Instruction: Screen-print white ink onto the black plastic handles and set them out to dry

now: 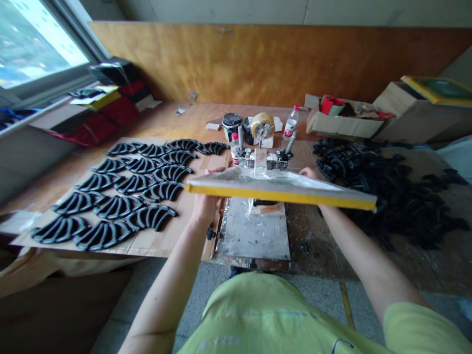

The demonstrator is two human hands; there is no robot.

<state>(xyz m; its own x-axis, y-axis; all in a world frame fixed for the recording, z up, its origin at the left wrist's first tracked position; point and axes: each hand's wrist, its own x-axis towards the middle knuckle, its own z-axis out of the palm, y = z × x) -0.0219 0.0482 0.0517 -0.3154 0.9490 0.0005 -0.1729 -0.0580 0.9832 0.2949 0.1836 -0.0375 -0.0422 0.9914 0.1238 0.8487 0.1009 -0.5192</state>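
Note:
A screen-printing frame (pixel 280 195) with yellow tape along its near edge is raised at a tilt in front of me. Its far side meets a hinge clamp (pixel 261 161). My left hand (pixel 210 191) is at the frame's left side, fingers closed over the edge and partly hidden. On the right side my right hand (pixel 311 174) grips the edge, most of its palm hidden behind the frame. Under the frame lies a grey metal base plate (pixel 254 236). A small dark and orange item (pixel 266 205) on the plate is partly covered, and its kind cannot be made out.
Black curved pieces (pixel 138 182) lie in fanned rows on cardboard at left. A loose heap of black pieces (pixel 387 196) covers the right side. Behind the clamp stand a black tub (pixel 232 126), a tape roll (pixel 262 125) and a bottle (pixel 290 124). An open carton (pixel 342 123) sits back right.

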